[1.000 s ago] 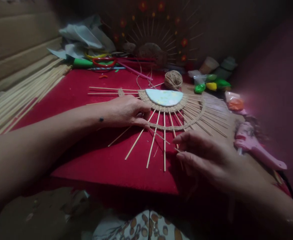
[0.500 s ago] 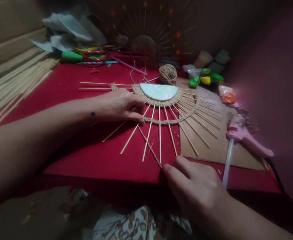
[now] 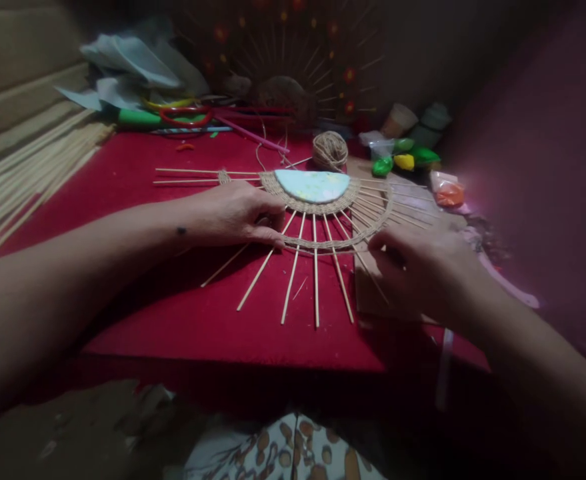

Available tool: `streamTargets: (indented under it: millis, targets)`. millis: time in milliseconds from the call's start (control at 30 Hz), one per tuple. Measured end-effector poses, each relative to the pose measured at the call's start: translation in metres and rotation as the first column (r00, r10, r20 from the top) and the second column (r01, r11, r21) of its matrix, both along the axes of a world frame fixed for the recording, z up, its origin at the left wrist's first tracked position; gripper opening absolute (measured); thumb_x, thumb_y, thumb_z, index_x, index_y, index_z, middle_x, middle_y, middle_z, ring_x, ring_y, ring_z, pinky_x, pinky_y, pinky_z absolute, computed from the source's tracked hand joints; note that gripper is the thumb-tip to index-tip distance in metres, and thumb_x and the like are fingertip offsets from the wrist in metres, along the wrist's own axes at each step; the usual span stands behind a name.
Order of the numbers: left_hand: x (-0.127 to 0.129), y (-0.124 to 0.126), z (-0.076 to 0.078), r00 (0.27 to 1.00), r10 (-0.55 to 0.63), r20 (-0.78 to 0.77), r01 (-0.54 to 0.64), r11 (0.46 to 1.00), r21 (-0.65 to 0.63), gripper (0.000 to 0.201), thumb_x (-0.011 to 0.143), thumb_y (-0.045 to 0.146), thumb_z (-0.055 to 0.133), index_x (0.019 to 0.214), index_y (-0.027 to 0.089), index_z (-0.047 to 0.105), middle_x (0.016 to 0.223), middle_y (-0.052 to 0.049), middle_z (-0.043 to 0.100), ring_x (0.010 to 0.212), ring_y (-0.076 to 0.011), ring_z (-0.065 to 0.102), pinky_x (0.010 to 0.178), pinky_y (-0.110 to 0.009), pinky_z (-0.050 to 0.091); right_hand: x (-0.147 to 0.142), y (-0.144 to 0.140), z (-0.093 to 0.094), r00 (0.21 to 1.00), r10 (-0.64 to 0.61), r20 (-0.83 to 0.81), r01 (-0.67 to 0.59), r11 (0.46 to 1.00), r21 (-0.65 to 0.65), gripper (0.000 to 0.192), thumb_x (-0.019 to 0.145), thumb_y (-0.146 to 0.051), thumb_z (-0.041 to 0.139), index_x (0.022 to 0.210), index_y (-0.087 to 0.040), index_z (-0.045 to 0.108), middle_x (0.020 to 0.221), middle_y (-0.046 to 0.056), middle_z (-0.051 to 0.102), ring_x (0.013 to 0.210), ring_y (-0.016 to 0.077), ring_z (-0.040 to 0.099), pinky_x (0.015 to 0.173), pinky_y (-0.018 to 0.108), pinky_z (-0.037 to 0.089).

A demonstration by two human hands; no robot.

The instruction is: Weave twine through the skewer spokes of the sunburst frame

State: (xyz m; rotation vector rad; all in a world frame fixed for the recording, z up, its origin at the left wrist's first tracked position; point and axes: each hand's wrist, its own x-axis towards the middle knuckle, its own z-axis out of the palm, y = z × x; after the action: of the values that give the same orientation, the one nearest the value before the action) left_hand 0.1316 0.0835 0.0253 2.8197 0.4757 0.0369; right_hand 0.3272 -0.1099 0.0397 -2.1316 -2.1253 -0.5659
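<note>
A half-sunburst of thin bamboo sticks [image 3: 315,287] fans out from a pale blue half-disc [image 3: 313,185] rimmed with woven twine. It lies on a red cloth-covered board [image 3: 173,320]. An outer twine ring [image 3: 323,245] crosses the sticks. My left hand [image 3: 233,213] rests on the left side of the fan, its fingertips pinched at the ring's left end. My right hand [image 3: 423,267] lies over the right side, fingers curled with the tips at the ring, seemingly pinching the twine there. The right-hand sticks are partly hidden under it.
A twine ball [image 3: 330,150] sits behind the fan. Brown cardboard [image 3: 373,300] lies under its right half. Long sticks [image 3: 27,180] are piled at the left. At the back are scissors [image 3: 183,117], cloth, small coloured bags [image 3: 403,161] and a finished sunburst [image 3: 287,73].
My right hand drew a twine strand towards the front edge, then moved up and right to the ring over the cardboard, covering the pink glue gun. The left hand stayed put.
</note>
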Motion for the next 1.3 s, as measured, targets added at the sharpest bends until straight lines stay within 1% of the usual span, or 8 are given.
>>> streamTargets:
  millis: [167,367,467,633,800,933,1100,1300]
  targets:
    - [0.000,-0.001,0.000,1.000,-0.018,0.013,0.018,1.000,-0.017,0.025,0.079,0.042,0.064,0.075,0.017,0.064,0.067,-0.002,0.061,0.060,-0.0113,0.050,0.063,-0.026,0.037,0.018,0.026,-0.003,0.965,-0.203,-0.164,0.169,0.965,-0.201,0.015,0.082,-0.023,0.052,0.078,-0.020,0.066,0.070,0.005,0.066,0.062,0.0162,0.053,0.056,0.028,0.030]
    - [-0.004,0.000,0.000,0.997,-0.047,0.067,0.050,0.998,-0.034,0.021,0.079,0.040,0.063,0.075,0.020,0.065,0.065,-0.002,0.062,0.057,-0.0127,0.050,0.057,-0.028,0.036,0.025,0.020,-0.014,0.901,-0.159,-0.403,0.065,0.969,-0.237,0.012,0.081,-0.019,0.050,0.078,-0.019,0.062,0.070,0.005,0.064,0.067,0.0162,0.057,0.062,0.028,0.038]
    - [-0.005,-0.003,0.004,0.990,-0.058,0.128,0.062,0.998,-0.029,0.022,0.081,0.042,0.060,0.080,0.021,0.066,0.075,-0.004,0.065,0.065,-0.0138,0.054,0.058,-0.027,0.039,0.028,0.018,-0.017,0.876,-0.144,-0.460,0.040,0.973,-0.228,0.010,0.080,-0.019,0.051,0.080,-0.019,0.061,0.074,0.005,0.065,0.070,0.0164,0.057,0.064,0.028,0.040]
    - [0.013,-0.024,0.017,0.975,-0.030,0.219,0.030,1.000,0.003,0.024,0.083,0.040,0.058,0.089,0.019,0.067,0.092,-0.006,0.064,0.081,-0.0157,0.056,0.069,-0.027,0.042,0.028,0.018,-0.018,0.886,-0.128,-0.445,0.041,0.979,-0.199,0.013,0.083,-0.020,0.051,0.083,-0.018,0.064,0.073,0.005,0.064,0.066,0.0144,0.054,0.061,0.026,0.036]
    - [0.045,-0.043,0.017,1.000,0.019,0.015,-0.020,1.000,0.008,0.020,0.084,0.033,0.059,0.096,0.019,0.066,0.081,-0.004,0.064,0.074,-0.0164,0.056,0.068,-0.028,0.040,0.026,0.017,-0.017,0.905,-0.138,-0.404,0.055,0.976,-0.210,0.016,0.085,-0.021,0.050,0.087,-0.018,0.066,0.072,0.005,0.065,0.064,0.0145,0.053,0.059,0.026,0.032]
    - [0.058,-0.046,0.010,0.999,0.043,-0.020,-0.039,0.986,0.159,0.021,0.084,0.036,0.060,0.098,0.022,0.066,0.079,-0.006,0.060,0.076,-0.0199,0.053,0.067,-0.030,0.037,0.026,0.016,-0.018,0.918,-0.112,-0.381,0.040,0.981,-0.191,0.019,0.087,-0.022,0.047,0.091,-0.019,0.066,0.074,0.005,0.066,0.065,0.0144,0.053,0.059,0.026,0.029]
    - [0.059,-0.051,0.001,0.992,-0.121,0.039,0.108,0.962,0.249,0.020,0.088,0.031,0.052,0.100,0.021,0.065,0.094,-0.009,0.060,0.088,-0.0225,0.050,0.072,-0.032,0.039,0.024,0.013,-0.015,0.951,-0.081,-0.298,0.027,0.983,-0.180,0.022,0.086,-0.020,0.046,0.094,-0.020,0.067,0.075,0.005,0.068,0.063,0.0153,0.053,0.057,0.027,0.025]
    - [0.059,-0.058,-0.004,0.984,-0.150,0.099,0.125,0.968,0.217,0.020,0.089,0.021,0.046,0.095,0.018,0.064,0.094,-0.009,0.062,0.088,-0.0216,0.052,0.074,-0.034,0.043,0.025,0.008,-0.014,0.951,-0.072,-0.300,0.022,0.986,-0.167,0.023,0.085,-0.019,0.047,0.094,-0.020,0.068,0.074,0.005,0.068,0.063,0.0153,0.054,0.056,0.028,0.025]
